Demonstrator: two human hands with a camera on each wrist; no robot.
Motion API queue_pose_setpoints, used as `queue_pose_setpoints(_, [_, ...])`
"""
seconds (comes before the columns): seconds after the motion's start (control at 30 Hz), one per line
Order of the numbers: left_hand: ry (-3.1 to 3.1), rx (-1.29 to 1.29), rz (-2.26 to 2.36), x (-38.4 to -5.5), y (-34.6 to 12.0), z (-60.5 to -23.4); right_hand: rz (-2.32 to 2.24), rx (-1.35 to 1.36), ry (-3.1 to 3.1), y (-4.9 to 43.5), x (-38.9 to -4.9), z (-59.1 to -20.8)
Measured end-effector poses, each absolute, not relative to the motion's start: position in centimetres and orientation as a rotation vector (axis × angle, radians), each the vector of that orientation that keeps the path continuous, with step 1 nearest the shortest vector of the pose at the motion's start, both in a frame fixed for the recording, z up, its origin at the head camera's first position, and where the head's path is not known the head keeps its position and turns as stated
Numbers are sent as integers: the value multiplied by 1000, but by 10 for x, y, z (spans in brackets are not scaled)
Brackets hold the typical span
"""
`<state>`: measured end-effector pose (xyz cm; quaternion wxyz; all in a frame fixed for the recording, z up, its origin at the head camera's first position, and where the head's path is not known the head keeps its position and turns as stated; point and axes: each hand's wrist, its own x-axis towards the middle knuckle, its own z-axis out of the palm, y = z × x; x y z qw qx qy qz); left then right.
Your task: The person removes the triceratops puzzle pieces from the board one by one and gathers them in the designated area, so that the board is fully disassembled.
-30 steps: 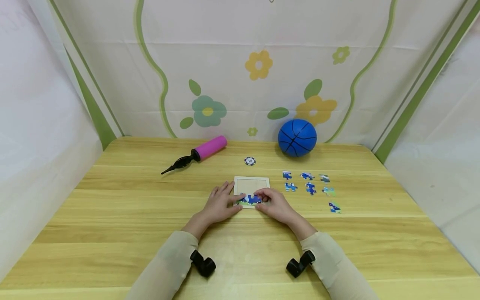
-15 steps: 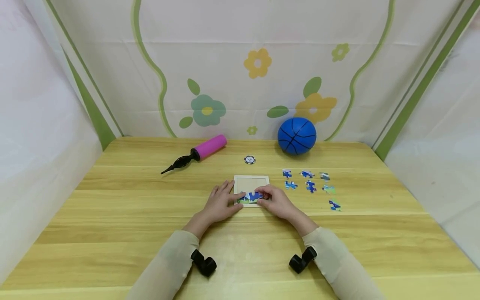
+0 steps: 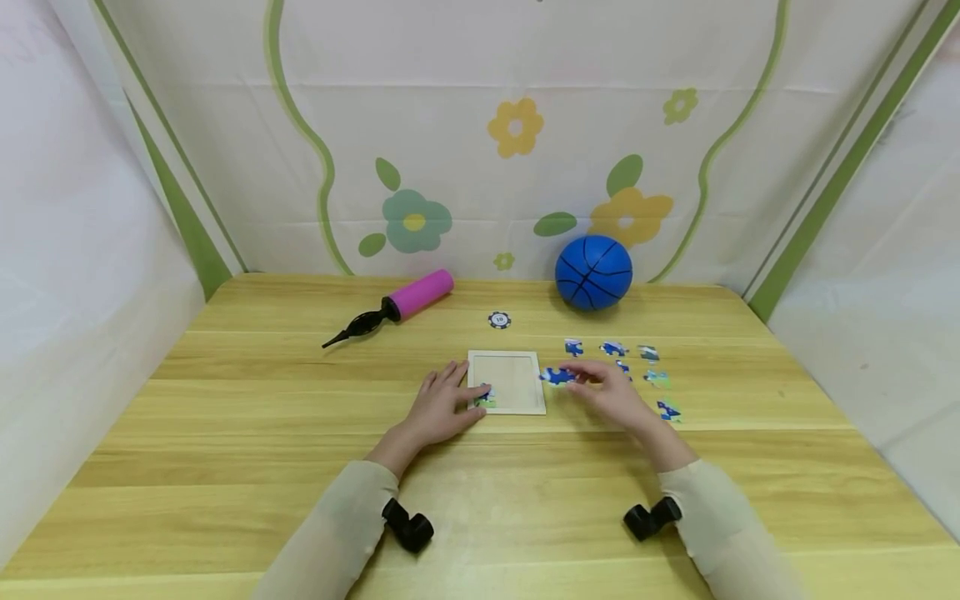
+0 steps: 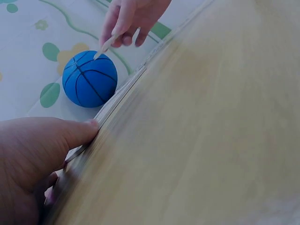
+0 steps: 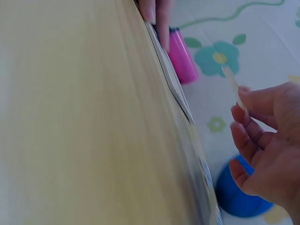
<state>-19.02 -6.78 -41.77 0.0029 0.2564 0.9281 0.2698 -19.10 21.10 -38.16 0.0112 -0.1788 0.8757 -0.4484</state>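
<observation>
My left hand (image 3: 437, 408) rests with spread fingers on the left side of a small, pale, square puzzle tray (image 3: 517, 412). Its index finger touches a green-and-blue puzzle piece (image 3: 489, 402) in the tray's lower left corner, partly covering it. Just beyond the tray's right side, my right hand (image 3: 611, 398) pinches a mostly blue puzzle piece (image 3: 557, 377) between thumb and fingers. The right wrist view shows this piece edge-on, raised off the table.
Several loose puzzle pieces (image 3: 613, 349) lie right of the tray, one partly hidden by my right hand. Behind are a round chip (image 3: 499, 320), a blue ball (image 3: 594, 272) and a pink-and-black hand pump (image 3: 422, 295). A printed curtain (image 3: 450, 125) closes off the back.
My right hand has lifted the blue puzzle piece out of the tray and carried it to the right. The left hand has stayed in place.
</observation>
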Motion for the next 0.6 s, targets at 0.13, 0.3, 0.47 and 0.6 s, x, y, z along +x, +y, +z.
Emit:
queue_pose_setpoints(0.13, [2918,775,866,-190,-68,-418,-1391,-558,2803,246,-185,-377])
queue_pose_setpoints(0.3, [2929,767,880,-191,-68,-418,-1319,-462,2895,284,-175,-375])
queue_pose_setpoints(0.47, [2930,764,884,-191,-68,-417,-1286,-406,2891,308,-168,-378])
queue_pose_setpoints(0.6, [2923,761,891,-191,-68,-417,-1273,-415,2857,319,-167,-387])
